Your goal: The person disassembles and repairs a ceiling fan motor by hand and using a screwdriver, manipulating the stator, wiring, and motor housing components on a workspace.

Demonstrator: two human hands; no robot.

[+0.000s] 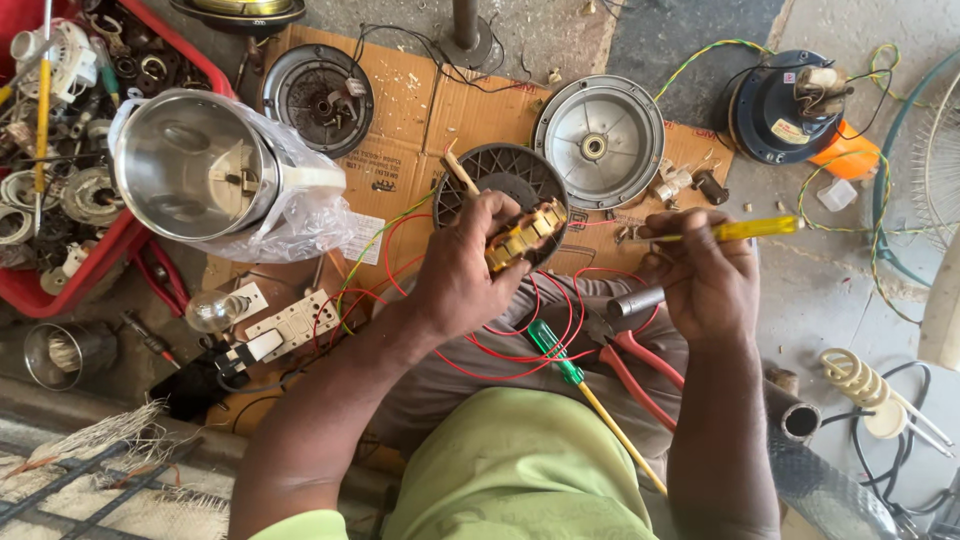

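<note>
My left hand (462, 268) grips a yellow-brass motor winding part (522, 234) with red wires (505, 350) trailing from it. My right hand (706, 275) holds a yellow-handled screwdriver (745, 229) whose tip points left toward that part. Behind the left hand lies a dark round ribbed motor cover (505, 172) on flattened cardboard (400, 110). On my lap rest a green-handled screwdriver (560, 360), red-handled pliers (635, 365) and a short metal tube (635, 301).
A steel blender jar in a plastic bag (205, 175) sits left, beside a red tray of parts (60, 150). A silver round housing (600, 127), a blue motor (785, 110), a switch board with bulb (270, 322) and a spiral lamp (865, 385) lie around.
</note>
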